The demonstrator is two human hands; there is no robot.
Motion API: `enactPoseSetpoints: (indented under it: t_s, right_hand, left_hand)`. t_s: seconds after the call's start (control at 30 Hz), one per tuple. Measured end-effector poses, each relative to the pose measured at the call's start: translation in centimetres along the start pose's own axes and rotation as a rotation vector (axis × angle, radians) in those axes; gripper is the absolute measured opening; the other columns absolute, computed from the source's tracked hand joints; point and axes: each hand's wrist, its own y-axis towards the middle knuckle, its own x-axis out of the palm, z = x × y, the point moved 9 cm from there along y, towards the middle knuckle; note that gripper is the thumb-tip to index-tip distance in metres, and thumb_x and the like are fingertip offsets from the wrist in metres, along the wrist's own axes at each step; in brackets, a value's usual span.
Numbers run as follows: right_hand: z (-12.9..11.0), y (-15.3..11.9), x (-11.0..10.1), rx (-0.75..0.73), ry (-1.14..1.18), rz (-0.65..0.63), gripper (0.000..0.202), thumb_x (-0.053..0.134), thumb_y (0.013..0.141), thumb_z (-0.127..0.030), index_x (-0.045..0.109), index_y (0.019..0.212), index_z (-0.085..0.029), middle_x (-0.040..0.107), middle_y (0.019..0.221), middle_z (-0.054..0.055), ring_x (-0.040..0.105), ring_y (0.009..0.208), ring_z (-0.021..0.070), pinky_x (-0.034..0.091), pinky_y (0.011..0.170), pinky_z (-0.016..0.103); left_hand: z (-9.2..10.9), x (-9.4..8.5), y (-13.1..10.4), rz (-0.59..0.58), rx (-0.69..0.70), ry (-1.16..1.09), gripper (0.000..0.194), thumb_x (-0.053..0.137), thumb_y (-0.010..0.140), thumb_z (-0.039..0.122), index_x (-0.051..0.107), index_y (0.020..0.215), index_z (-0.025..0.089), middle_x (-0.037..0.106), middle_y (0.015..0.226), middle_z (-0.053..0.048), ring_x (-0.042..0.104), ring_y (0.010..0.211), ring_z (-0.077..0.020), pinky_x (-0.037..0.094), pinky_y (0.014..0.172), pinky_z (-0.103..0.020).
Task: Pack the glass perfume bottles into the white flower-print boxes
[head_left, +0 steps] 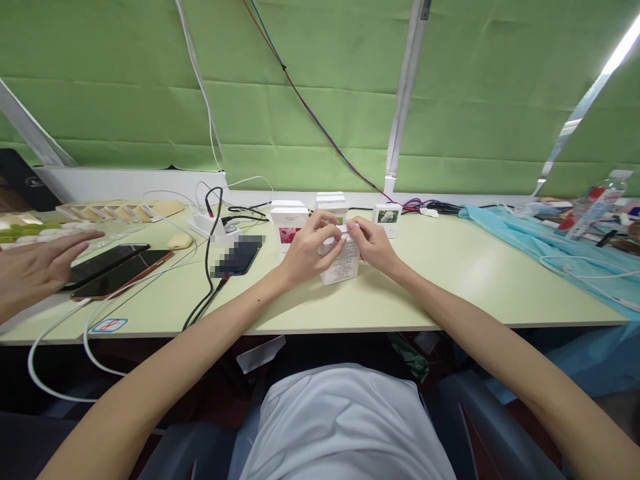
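Note:
A small white cardboard box (341, 267) with fine printed text stands upright on the table in front of me. My left hand (311, 248) pinches its top edge from the left, thumb and fingers closed together. From the other side, my right hand (374, 247) grips the same top edge, thumb on the upper flap. My fingers partly cover the box top, so how far the flap is folded cannot be made out. Close behind stand a white box with a red flower picture (289, 217), more white boxes (331, 199) in the middle, and one with a white flower picture (387, 217).
Another person's hand (40, 270) hovers at the left near two dark phones (113, 270). A third phone (247, 255), a power strip (220, 230) and cables lie left of the boxes. On the right are a blue sheet (525, 233) and a plastic bottle (603, 200).

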Motion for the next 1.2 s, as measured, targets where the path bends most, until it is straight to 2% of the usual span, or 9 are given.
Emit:
enactPoseSetpoints:
  t_s: [0.4,0.67,1.2]
  right_hand:
    - [-0.07,0.03,0.05,0.0,-0.007,-0.007,0.053,0.044,0.097,-0.071,0.048,0.076,-0.023,0.044,0.068,0.0,0.041,0.063,0.0151,0.031,0.052,0.028]
    - [-0.27,-0.04,0.08,-0.015,0.003,-0.006,0.051,0.044,0.098,-0.068,0.049,0.077,-0.022,0.044,0.068,0.0,0.042,0.063,0.0143,0.032,0.052,0.027]
    - [-0.31,-0.05,0.25,0.008,0.063,-0.037,0.051,0.048,0.096,-0.069,0.052,0.078,-0.022,0.045,0.065,-0.001,0.044,0.06,0.0137,0.033,0.051,0.027]
  left_hand:
    - [0.58,-0.29,0.05,0.033,0.042,-0.016,0.011,0.059,0.096,0.022,0.06,0.085,0.019,0.058,0.107,-0.009,0.063,0.082,-0.0152,0.054,0.076,-0.033]
    - [0.63,-0.41,0.1,0.066,0.058,-0.008,0.012,0.061,0.094,0.021,0.06,0.083,0.019,0.059,0.103,-0.008,0.062,0.089,-0.017,0.053,0.077,-0.032]
    - [0.57,-0.27,0.04,0.052,0.036,0.014,0.009,0.061,0.092,0.018,0.055,0.087,0.019,0.061,0.102,-0.008,0.063,0.093,-0.0182,0.052,0.079,-0.032]
